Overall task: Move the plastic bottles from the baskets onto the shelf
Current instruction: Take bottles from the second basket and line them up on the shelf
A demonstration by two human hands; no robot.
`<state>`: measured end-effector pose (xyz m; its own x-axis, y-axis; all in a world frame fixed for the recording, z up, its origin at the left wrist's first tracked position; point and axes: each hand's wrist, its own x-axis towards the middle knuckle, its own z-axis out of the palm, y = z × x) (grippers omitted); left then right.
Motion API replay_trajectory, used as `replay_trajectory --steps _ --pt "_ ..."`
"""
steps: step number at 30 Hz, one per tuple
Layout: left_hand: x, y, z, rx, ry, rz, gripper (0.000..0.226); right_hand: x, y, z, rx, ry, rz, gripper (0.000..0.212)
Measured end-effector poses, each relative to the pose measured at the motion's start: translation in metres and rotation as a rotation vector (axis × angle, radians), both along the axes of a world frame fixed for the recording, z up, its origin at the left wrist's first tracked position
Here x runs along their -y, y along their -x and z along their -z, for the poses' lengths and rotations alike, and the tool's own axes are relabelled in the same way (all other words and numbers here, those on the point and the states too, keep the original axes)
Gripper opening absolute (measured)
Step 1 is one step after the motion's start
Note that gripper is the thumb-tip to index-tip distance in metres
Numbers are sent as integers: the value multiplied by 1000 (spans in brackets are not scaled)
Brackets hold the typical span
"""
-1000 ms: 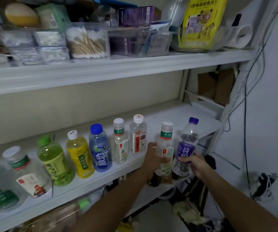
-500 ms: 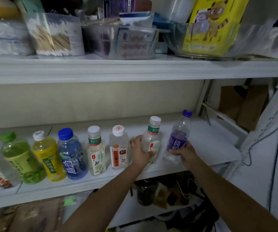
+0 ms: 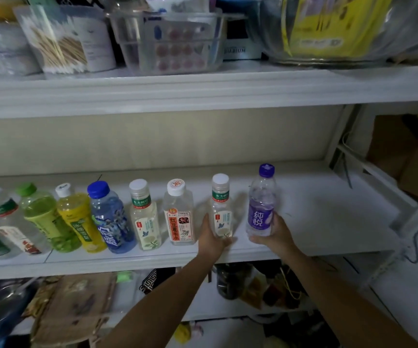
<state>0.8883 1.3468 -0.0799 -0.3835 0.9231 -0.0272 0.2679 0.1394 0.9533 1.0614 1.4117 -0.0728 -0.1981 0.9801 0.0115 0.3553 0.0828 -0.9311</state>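
Bottles are standing in a row along the white shelf (image 3: 328,222): green bottle (image 3: 42,217), yellow bottle (image 3: 77,219), blue bottle (image 3: 110,219), pale tea bottle (image 3: 144,217), red-label bottle (image 3: 179,217). Left hand (image 3: 211,237) is curling round the white-capped tea bottle (image 3: 221,209), which is standing upright on the shelf. Right hand (image 3: 275,234) is gripping the purple-label water bottle (image 3: 260,204) low down, just beside it at the row's right end. Upper shelf (image 3: 203,91) is carrying a cotton swab tub (image 3: 59,46), a clear bin (image 3: 170,43) holding pink blister packs, and a glass bowl (image 3: 328,56) holding a yellow packet. Dim clutter is sitting below.
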Motion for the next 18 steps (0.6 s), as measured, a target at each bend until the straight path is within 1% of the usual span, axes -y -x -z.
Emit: replay_trajectory --steps 2,3,6,8,13,18 --pt "-5 -2 3 18 23 -40 84 0 -1 3 186 -113 44 58" --pt "-8 -3 1 7 39 -72 86 -1 -1 4 218 -122 64 59" --pt "-14 -3 -1 -128 107 -170 89 -4 7 7 226 -54 59 61" --pt "-12 -6 0 -217 93 -193 81 -6 14 8 235 -17 29 62" --pt "-3 -11 5 -296 65 -190 64 -10 30 9 253 -13 -36 65" --pt "-2 -12 3 -334 90 -212 62 -9 33 13 212 16 -31 63"
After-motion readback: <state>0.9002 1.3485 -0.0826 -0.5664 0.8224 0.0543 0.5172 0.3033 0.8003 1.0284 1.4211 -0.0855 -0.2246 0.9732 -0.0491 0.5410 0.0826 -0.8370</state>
